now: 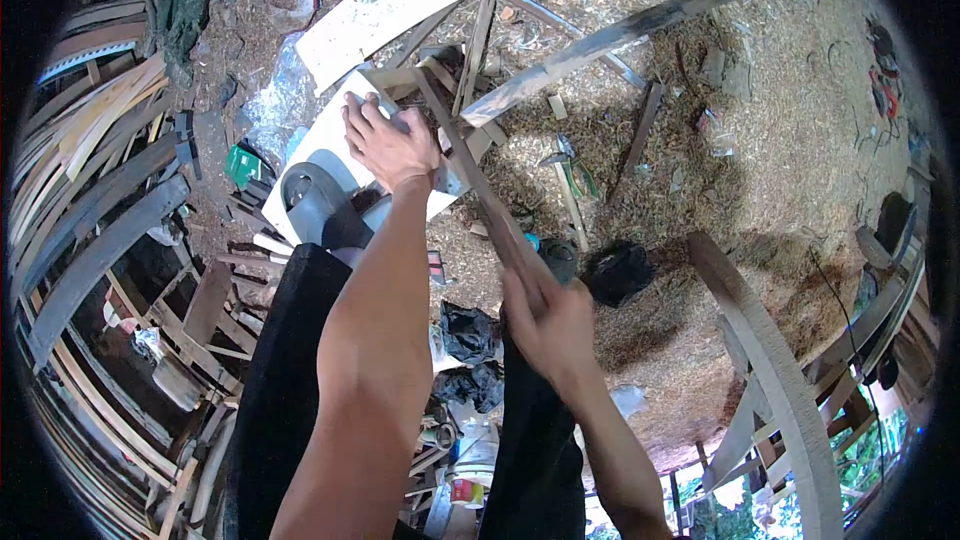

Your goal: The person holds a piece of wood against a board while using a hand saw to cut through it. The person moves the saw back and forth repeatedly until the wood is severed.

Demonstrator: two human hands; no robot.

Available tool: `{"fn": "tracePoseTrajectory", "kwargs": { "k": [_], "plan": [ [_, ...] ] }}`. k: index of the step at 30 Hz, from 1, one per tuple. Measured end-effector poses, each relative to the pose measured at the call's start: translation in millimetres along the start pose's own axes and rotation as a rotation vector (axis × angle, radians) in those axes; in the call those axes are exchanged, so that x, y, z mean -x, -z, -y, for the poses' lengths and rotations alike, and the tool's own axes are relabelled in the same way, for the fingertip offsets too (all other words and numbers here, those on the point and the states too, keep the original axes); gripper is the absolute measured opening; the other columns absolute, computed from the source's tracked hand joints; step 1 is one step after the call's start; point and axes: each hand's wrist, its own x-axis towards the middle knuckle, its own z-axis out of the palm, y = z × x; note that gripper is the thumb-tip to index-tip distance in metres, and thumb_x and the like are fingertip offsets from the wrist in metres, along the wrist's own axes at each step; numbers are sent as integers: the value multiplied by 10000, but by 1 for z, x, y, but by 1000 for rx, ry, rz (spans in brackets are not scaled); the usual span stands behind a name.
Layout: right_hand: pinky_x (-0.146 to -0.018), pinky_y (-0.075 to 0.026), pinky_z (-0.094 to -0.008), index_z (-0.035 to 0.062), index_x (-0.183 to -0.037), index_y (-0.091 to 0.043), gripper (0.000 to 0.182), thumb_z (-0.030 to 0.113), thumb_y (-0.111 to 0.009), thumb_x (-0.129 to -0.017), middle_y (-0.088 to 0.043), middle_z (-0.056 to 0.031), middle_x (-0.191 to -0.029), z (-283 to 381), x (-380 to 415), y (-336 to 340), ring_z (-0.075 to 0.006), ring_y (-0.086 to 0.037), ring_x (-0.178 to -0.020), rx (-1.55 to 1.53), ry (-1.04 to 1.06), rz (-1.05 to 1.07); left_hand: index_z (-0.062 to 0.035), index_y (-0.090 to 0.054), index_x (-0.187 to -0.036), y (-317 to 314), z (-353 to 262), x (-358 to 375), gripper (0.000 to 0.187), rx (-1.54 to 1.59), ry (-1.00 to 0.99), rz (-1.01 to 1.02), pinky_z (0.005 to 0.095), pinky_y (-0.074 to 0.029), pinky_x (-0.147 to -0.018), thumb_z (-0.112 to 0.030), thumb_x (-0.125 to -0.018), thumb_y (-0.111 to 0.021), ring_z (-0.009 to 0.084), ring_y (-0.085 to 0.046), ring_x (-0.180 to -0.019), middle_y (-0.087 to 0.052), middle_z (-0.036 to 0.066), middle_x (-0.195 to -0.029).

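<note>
Two bare hands at a pale board on a shavings-covered floor.

The left hand (392,148) is open, palm down with fingers spread, on the pale board (345,135). The right hand (548,325) is closed around the lower end of a long brown piece (478,185), which slants up past the board's edge; whether it is wood or a blade cannot be determined. A grey shoe (318,198) rests on the board. The floor (800,155) carries a thick layer of shavings, with a hammer (566,152), green-handled pliers (580,180) and a black plastic bag (622,275) lying on it. Stacked planks (100,175) line the left side of the room; a curved timber (785,380) stands out at right.
</note>
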Motion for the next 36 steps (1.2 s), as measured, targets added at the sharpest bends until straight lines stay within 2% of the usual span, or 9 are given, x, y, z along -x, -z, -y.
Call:
{"fn": "tracePoseTrajectory", "kwargs": {
  "k": [4,8,13,19,20,22,26,34,36],
  "plan": [
    [-639,-550,-452,6,-913,-709,291,291,-685,-864,-664,-254,-765,-17,43,31,-412,-678,-707,-1,-181,137,-16,-502,-1249,-1,0,1,506,-30,-7,-15,540,-216,-1134,-253,-802,-497,364,-300,-1395,-379,200,-1476],
    [-614,-536,-480,9,-800,-717,364,354,-645,-889,-644,-259,-718,4,-57,-31,-423,-657,-644,-4,119,-26,-21,-492,-1244,-1,1,0,500,-1,-22,-24,544,-216,-1132,-248,-799,-505,372,-302,-1393,-384,206,-1465],
    [-619,-535,-481,13,-923,-705,339,342,-627,-905,-652,-247,-739,45,-88,-33,-428,-656,-690,8,-87,190,-20,-493,-1236,5,2,1,498,-8,-18,-5,546,-224,-1128,-257,-799,-512,372,-294,-1398,-382,205,-1465],
    [-526,-494,-354,-20,-1008,-708,238,185,-633,-913,-632,-189,-602,-3,37,35,-228,-689,-563,73,25,96,-13,-493,-1261,2,-2,0,534,-21,6,15,545,-207,-1140,-258,-787,-507,370,-261,-1419,-351,204,-1495],
    [-526,-494,-354,-20,-1008,-708,238,185,-633,-913,-632,-189,-602,-5,34,26,-228,-689,-563,72,23,105,-13,-493,-1261,3,0,1,534,-28,12,16,545,-207,-1140,-258,-787,-507,370,-261,-1419,-351,204,-1495],
    [-582,-539,-450,-17,-759,-691,339,301,-666,-874,-638,-243,-671,0,10,0,-418,-661,-650,-43,77,-69,-11,-496,-1265,4,-4,0,540,-30,18,31,544,-206,-1141,-256,-784,-507,368,-258,-1420,-354,202,-1495],
    [-591,-537,-476,-21,-744,-691,447,397,-631,-888,-622,-250,-637,21,-79,-45,-434,-647,-624,94,40,11,-11,-494,-1262,6,-4,-1,529,-3,9,33,543,-208,-1140,-249,-789,-502,367,-261,-1418,-359,199,-1491],
    [-631,-555,-443,-26,-868,-700,306,275,-656,-895,-650,-240,-687,12,29,30,-409,-677,-665,-16,-22,63,-8,-496,-1253,3,0,-1,522,-14,9,10,548,-213,-1133,-258,-794,-504,365,-276,-1413,-366,199,-1489],
    [-518,-475,-332,-10,-950,-729,243,210,-631,-922,-606,-185,-590,3,36,32,-98,-652,-621,53,-68,105,-10,-498,-1242,1,-1,0,511,-26,-8,-6,545,-214,-1134,-257,-795,-509,366,-274,-1413,-369,199,-1485]
  ]
}}
